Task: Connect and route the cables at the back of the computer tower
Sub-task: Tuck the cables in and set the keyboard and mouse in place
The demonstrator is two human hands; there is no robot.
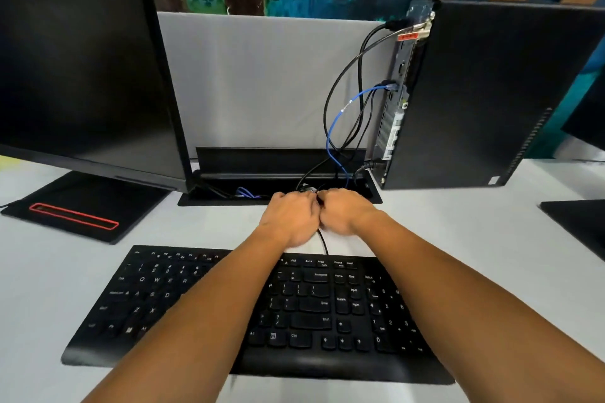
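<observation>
A black computer tower [484, 95] stands upright at the right, its rear panel [397, 98] turned toward the middle. Several black cables [347, 75] and a blue network cable [337, 127] hang from the panel down into an open cable tray [262, 170] in the desk. My left hand [288, 219] and my right hand [347, 213] are pressed together at the tray's front edge, both curled round a bundle of black cable [307, 189]. A thin black cable [323, 242] runs from under my hands back toward the keyboard. What lies between my fingers is mostly hidden.
A black keyboard [163, 304] lies under my forearms. A large dark monitor [82, 59] on a black stand base [75, 209] fills the left. A grey divider panel [262, 75] rises behind the tray. Another dark stand base [582, 226] shows at the right edge.
</observation>
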